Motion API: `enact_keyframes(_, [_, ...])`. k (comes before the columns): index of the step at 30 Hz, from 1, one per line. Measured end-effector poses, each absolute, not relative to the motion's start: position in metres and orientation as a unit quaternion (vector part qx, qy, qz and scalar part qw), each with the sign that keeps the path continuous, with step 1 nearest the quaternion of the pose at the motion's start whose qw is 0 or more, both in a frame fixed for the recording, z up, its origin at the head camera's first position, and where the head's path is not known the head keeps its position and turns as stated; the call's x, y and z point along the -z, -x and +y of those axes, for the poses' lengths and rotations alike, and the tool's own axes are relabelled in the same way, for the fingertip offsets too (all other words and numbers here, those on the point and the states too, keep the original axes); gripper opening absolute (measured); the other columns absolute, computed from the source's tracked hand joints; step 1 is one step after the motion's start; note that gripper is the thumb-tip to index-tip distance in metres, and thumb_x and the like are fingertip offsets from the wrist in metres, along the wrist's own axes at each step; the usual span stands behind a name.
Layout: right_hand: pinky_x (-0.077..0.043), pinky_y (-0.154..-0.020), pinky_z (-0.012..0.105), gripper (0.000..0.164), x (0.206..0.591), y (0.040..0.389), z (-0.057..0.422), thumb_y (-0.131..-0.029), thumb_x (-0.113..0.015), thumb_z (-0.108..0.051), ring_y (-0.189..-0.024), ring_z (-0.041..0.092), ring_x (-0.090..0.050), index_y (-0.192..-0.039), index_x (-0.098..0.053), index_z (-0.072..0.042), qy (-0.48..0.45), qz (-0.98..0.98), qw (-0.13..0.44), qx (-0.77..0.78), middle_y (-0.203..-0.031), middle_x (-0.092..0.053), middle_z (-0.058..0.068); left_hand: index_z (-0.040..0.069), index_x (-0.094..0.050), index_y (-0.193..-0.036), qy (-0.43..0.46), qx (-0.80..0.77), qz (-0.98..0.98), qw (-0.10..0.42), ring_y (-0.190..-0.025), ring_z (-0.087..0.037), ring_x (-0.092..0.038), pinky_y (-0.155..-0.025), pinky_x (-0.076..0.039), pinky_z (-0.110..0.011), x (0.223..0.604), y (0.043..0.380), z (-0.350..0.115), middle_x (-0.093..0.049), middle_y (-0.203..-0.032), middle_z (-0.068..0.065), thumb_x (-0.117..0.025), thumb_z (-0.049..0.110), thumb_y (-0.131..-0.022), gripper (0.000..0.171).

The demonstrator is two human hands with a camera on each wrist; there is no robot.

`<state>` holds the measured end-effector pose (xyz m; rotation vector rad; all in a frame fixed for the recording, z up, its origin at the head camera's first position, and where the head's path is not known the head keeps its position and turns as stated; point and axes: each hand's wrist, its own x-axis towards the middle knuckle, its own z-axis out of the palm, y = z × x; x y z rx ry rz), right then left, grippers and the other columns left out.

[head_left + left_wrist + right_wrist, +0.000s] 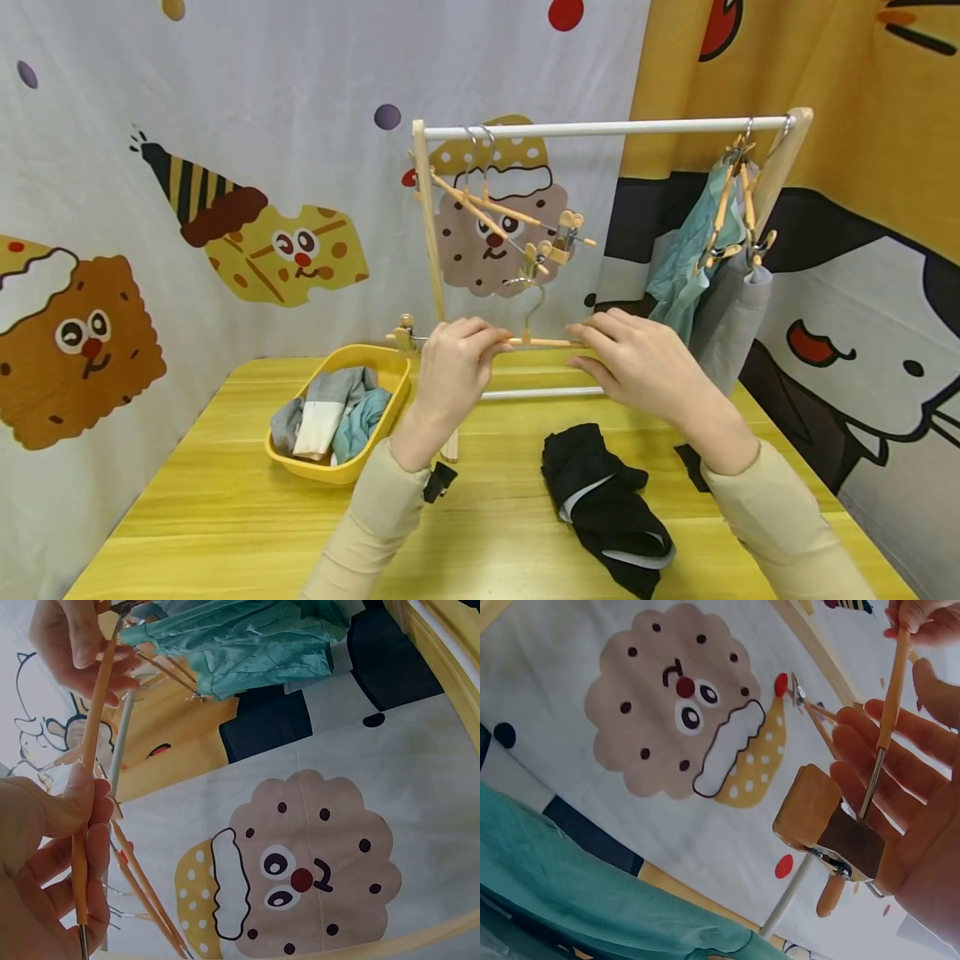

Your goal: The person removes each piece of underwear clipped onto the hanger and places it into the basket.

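Note:
A wooden clip hanger (551, 342) is held level above the table, its metal hook pointing up. My left hand (453, 367) grips its bar left of the hook, thumb in front and fingers curled behind in the left wrist view. My right hand (648, 362) is at the bar's other side. In the right wrist view its fingers (900, 776) lie fairly straight behind the bar, the thumb apart from it. A wooden clip (806, 806) on the metal rod sits close to that hand. Below, a folded black garment (600, 492) with pale trim lies on the table.
Behind stands a clothes rack (600, 128), two bare clip hangers (480, 204) at its left. Teal (686, 250) and grey garments (731, 325) hang at its right. A yellow basket (322, 473) of clothes stands left. A small black item (439, 481) lies beside my left forearm.

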<state>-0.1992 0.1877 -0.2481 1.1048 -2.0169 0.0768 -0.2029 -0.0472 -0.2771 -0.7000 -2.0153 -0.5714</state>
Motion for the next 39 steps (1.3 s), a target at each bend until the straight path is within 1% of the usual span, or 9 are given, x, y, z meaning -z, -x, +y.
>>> enact_keyframes(4, [-0.048, -0.050, 0.026, 0.039, 0.254, 0.202, 0.184, -0.098, -0.048, -0.038, -0.063, 0.017, -0.057, -0.100, -0.068, -0.005, -0.433, -0.806, 0.404, -0.013, -0.079, -0.065, 0.006, 0.010, -0.077, -0.082, 0.279, 0.228, -0.819, 0.447, -0.064, -0.014, -0.063, -0.055, -0.043, -0.025, 0.279, 0.204, -0.046, -0.071, -0.075, 0.000, -0.072, 0.021, -0.081, 0.011])
enact_keyframes(10, [-0.045, -0.047, 0.024, 0.049, 0.260, 0.204, 0.176, -0.102, -0.032, -0.035, -0.059, 0.017, -0.055, -0.092, -0.068, -0.004, -0.438, -0.794, 0.421, -0.003, -0.071, -0.062, 0.004, 0.011, -0.077, -0.083, 0.283, 0.226, -0.824, 0.435, -0.064, -0.014, -0.063, -0.054, -0.042, -0.024, 0.281, 0.203, -0.043, -0.071, -0.074, 0.001, -0.073, 0.020, -0.081, 0.010])
enact_keyframes(14, [-0.044, -0.047, 0.022, 0.050, 0.262, 0.205, 0.176, -0.101, -0.032, -0.034, -0.060, 0.014, -0.053, -0.087, -0.068, -0.004, -0.436, -0.798, 0.412, -0.055, -0.069, -0.060, 0.003, 0.011, -0.076, -0.086, 0.293, 0.221, -0.822, 0.435, -0.070, -0.015, -0.062, -0.057, -0.043, -0.025, 0.283, 0.203, -0.041, -0.070, -0.077, 0.001, -0.072, 0.020, -0.082, 0.011])
enact_keyframes(22, [-0.045, -0.048, 0.022, 0.056, 0.261, 0.206, 0.182, -0.101, -0.030, -0.037, -0.057, 0.012, -0.050, -0.085, -0.069, 0.000, -0.421, -0.809, 0.402, -0.081, -0.068, -0.057, 0.005, 0.011, -0.070, -0.109, 0.332, 0.168, -0.786, 0.494, -0.102, -0.022, -0.057, -0.086, -0.049, -0.031, 0.290, 0.201, -0.033, -0.066, -0.106, -0.005, -0.072, 0.017, -0.083, 0.026])
enact_keyframes(27, [-0.045, -0.048, 0.023, 0.058, 0.260, 0.207, 0.186, -0.100, -0.029, -0.039, -0.056, 0.013, -0.049, -0.085, -0.069, 0.001, -0.409, -0.816, 0.401, -0.083, -0.068, -0.057, 0.006, 0.012, -0.068, -0.106, 0.396, 0.134, -0.754, 0.507, -0.100, -0.019, -0.059, -0.089, -0.051, -0.026, 0.304, 0.197, -0.019, -0.064, -0.105, -0.004, -0.074, 0.015, -0.082, 0.024])
enact_keyframes(30, [-0.045, -0.048, 0.023, 0.059, 0.261, 0.208, 0.187, -0.100, -0.029, -0.040, -0.056, 0.013, -0.049, -0.085, -0.069, 0.001, -0.404, -0.818, 0.400, -0.084, -0.067, -0.057, 0.006, 0.012, -0.068, -0.102, 0.442, 0.137, -0.771, 0.437, -0.093, -0.015, -0.060, -0.081, -0.051, -0.020, 0.323, 0.198, -0.005, -0.064, -0.100, -0.001, -0.073, 0.018, -0.084, 0.019])
enact_keyframes(33, [-0.045, -0.048, 0.023, 0.059, 0.261, 0.208, 0.188, -0.100, -0.030, -0.040, -0.056, 0.013, -0.050, -0.084, -0.069, 0.001, -0.405, -0.818, 0.400, -0.083, -0.067, -0.057, 0.006, 0.015, -0.067, -0.106, 0.481, 0.126, -0.807, 0.319, -0.095, -0.012, -0.061, -0.083, -0.050, -0.019, 0.347, 0.198, 0.011, -0.065, -0.103, 0.002, -0.068, 0.029, -0.089, 0.022])
enact_keyframes(36, [-0.046, -0.049, 0.024, 0.060, 0.262, 0.209, 0.189, -0.100, -0.029, -0.040, -0.056, 0.013, -0.052, -0.084, -0.070, 0.001, -0.405, -0.817, 0.402, -0.083, -0.067, -0.057, 0.006, 0.018, -0.064, -0.117, 0.517, 0.083, -0.831, 0.188, -0.109, -0.013, -0.059, -0.095, -0.048, -0.022, 0.373, 0.198, 0.028, -0.063, -0.117, 0.001, -0.061, 0.045, -0.090, 0.038])
enact_keyframes(39, [-0.046, -0.049, 0.024, 0.060, 0.264, 0.210, 0.190, -0.100, -0.029, -0.040, -0.056, 0.013, -0.052, -0.084, -0.070, 0.001, -0.404, -0.817, 0.402, -0.086, -0.067, -0.058, 0.006, 0.029, -0.051, -0.135, 0.513, 0.026, -0.857, 0.047, -0.130, -0.020, -0.047, -0.101, -0.047, -0.033, 0.394, 0.195, 0.044, -0.050, -0.140, 0.001, -0.057, 0.060, -0.086, 0.059])
